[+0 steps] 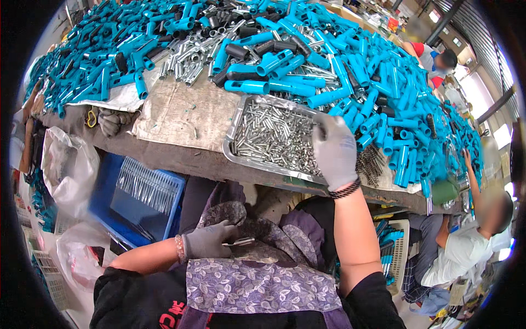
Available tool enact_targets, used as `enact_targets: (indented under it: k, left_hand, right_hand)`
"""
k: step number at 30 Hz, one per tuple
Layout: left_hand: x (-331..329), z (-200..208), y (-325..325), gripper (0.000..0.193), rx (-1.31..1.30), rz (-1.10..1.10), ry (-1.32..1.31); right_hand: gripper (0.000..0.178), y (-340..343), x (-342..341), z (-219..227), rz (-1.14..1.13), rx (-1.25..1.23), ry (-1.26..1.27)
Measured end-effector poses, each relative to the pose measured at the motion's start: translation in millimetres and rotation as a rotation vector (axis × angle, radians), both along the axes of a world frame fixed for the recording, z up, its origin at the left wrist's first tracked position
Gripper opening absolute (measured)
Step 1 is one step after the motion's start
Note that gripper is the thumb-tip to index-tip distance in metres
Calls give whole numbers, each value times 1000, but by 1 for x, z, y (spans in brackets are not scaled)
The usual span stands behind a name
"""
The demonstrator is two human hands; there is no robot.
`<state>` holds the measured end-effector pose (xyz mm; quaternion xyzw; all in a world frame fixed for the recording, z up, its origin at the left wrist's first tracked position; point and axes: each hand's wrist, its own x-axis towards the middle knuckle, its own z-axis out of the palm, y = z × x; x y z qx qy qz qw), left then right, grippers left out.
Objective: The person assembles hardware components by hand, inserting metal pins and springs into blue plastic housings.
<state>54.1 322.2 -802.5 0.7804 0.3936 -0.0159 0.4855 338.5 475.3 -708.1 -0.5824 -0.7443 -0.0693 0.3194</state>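
My left hand (211,241), in a grey glove, is low over my lap and closed on a small silver metal part (241,242) that sticks out past the fingers. My right hand (335,153), also gloved, reaches up to the right end of a metal tray (233,143) on the table. Many small silver pins (274,131) fill that tray. The right fingers are curled down at the pins, and whatever they pinch is hidden. Behind the tray lies a large heap of turquoise tubular parts (246,86), mixed with black sleeves (236,52) and silver metal pieces (192,71).
A blue bin (98,203) with a row of silver rods stands at lower left beside plastic bags (68,164). A light crate (404,247) of turquoise parts sits right of my lap. One person (466,252) works at right, another (433,60) farther back.
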Motion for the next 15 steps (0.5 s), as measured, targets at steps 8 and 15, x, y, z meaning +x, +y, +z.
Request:
enact_targets:
  k: [8,15]
  left_hand:
    - [10,-2,-1,39,-75,300,-204]
    - [5,-8,3,29,-237,438,-485]
  right_hand:
    - [30,12,-1,-13,-7,-177,-218]
    - [27,15,24,6,69,-517,856]
